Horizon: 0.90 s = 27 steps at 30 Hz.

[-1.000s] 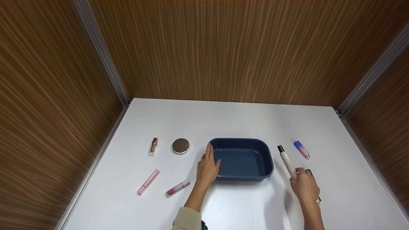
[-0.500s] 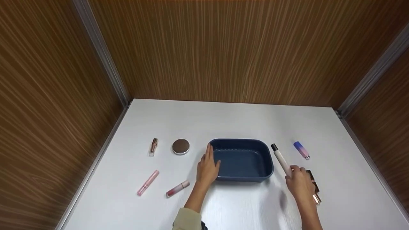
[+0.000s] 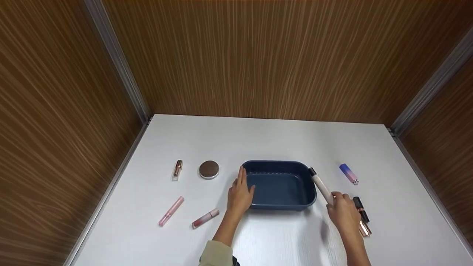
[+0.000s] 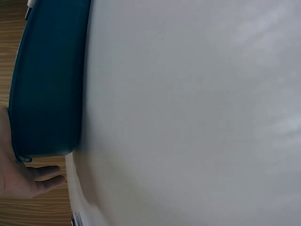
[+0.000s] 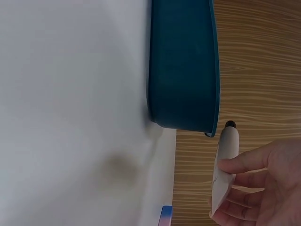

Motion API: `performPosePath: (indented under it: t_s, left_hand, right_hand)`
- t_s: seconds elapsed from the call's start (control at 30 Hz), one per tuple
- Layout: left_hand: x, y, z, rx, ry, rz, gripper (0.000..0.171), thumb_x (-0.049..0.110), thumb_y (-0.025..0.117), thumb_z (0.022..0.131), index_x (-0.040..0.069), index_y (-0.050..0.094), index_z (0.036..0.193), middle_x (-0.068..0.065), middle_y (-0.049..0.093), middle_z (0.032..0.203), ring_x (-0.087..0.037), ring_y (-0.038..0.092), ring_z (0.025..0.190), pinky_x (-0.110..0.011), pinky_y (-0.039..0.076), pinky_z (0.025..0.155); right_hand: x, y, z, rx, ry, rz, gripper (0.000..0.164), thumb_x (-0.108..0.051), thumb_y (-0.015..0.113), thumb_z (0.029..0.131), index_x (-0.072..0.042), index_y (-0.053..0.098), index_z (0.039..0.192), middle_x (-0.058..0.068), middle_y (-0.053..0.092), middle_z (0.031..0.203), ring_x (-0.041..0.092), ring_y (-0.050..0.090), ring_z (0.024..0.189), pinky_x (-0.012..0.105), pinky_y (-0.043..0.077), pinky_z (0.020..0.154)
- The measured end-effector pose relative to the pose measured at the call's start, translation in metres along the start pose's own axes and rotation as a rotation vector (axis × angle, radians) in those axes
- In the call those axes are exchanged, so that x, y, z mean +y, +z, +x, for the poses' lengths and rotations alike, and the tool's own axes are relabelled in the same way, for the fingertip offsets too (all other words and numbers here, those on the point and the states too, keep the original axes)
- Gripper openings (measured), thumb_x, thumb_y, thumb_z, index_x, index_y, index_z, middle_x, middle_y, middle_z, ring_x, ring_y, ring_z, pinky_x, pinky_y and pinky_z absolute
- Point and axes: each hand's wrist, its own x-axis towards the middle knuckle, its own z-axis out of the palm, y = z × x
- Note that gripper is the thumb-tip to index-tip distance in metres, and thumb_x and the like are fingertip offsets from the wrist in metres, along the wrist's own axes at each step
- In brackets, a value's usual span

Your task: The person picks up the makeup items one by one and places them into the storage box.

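My right hand (image 3: 343,214) grips the lower part of a white squeeze tube (image 3: 323,189) with a black cap. The cap overlaps the right rim of a dark blue rectangular bin (image 3: 275,207) in the head view. Thumb and fingers pinch the tube's flat end in the right wrist view, where the tube (image 5: 227,150) is beside the bin's corner. My left hand (image 3: 239,194) rests with extended fingers along the bin's left side. A black lip tube (image 3: 361,209) and a rose-gold lipstick (image 3: 365,229) lie just right of my right hand, partly hidden by it.
Left of the bin lie a clear and rose-gold lipstick (image 3: 177,170), a round brown compact (image 3: 209,169), a pink tube (image 3: 171,211) and a red-pink lip gloss (image 3: 205,218). A blue-pink lipstick (image 3: 349,174) lies at right. Wood-grain panels (image 3: 258,59) enclose the white table (image 3: 273,136).
My right hand has moved left with the squeeze tube, bringing its cap to the bin's right rim and uncovering the black lip tube and rose-gold lipstick. My left hand stays put.
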Motion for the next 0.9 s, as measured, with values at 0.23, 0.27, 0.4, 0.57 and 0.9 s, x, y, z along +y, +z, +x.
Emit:
performPosePath:
  t_s: [0.23,0.27,0.4,0.57,0.9]
  left_hand:
    - [0.0,0.001,0.001,-0.003,0.0,0.001,0.067,0.027,0.058,0.091,0.0,0.027,0.143,-0.007,0.02,0.15,-0.032,0.047,0.115,-0.046,0.043,0.084]
    - [0.0,0.001,0.0,-0.002,0.002,0.002,0.067,0.027,0.058,0.091,0.0,0.027,0.143,-0.007,0.02,0.15,-0.032,0.047,0.115,-0.046,0.043,0.084]
    - [-0.001,0.001,0.0,0.003,0.008,0.002,0.066,0.027,0.058,0.091,0.0,0.028,0.143,-0.007,0.02,0.15,-0.031,0.046,0.115,-0.046,0.043,0.084]
    - [-0.001,0.0,0.0,0.001,0.005,-0.004,0.066,0.027,0.058,0.091,0.0,0.028,0.143,-0.008,0.02,0.15,-0.031,0.047,0.115,-0.046,0.043,0.084]
    - [0.0,-0.001,-0.001,-0.012,-0.006,-0.014,0.066,0.029,0.056,0.092,0.001,0.026,0.144,-0.006,0.018,0.15,-0.031,0.046,0.115,-0.046,0.042,0.085]
  right_hand:
    - [-0.002,0.002,0.0,0.015,-0.023,-0.008,0.033,-0.003,0.063,0.074,0.006,0.059,0.106,0.024,0.056,0.089,0.046,0.053,0.084,0.06,0.041,0.062]
    - [-0.002,0.003,0.0,0.016,-0.03,-0.009,0.033,-0.003,0.063,0.074,0.006,0.059,0.106,0.024,0.056,0.089,0.046,0.053,0.083,0.06,0.041,0.061]
    - [-0.003,0.004,0.001,0.017,-0.05,-0.005,0.033,-0.002,0.063,0.073,0.006,0.059,0.105,0.023,0.056,0.088,0.046,0.054,0.081,0.059,0.041,0.06]
    - [-0.007,0.004,0.001,0.004,-0.052,0.006,0.033,-0.002,0.062,0.074,0.006,0.059,0.106,0.023,0.056,0.089,0.045,0.053,0.084,0.06,0.041,0.06]
    - [-0.012,0.006,0.002,0.004,-0.088,0.021,0.034,0.001,0.064,0.074,0.006,0.059,0.107,0.023,0.056,0.09,0.043,0.053,0.083,0.055,0.042,0.062]
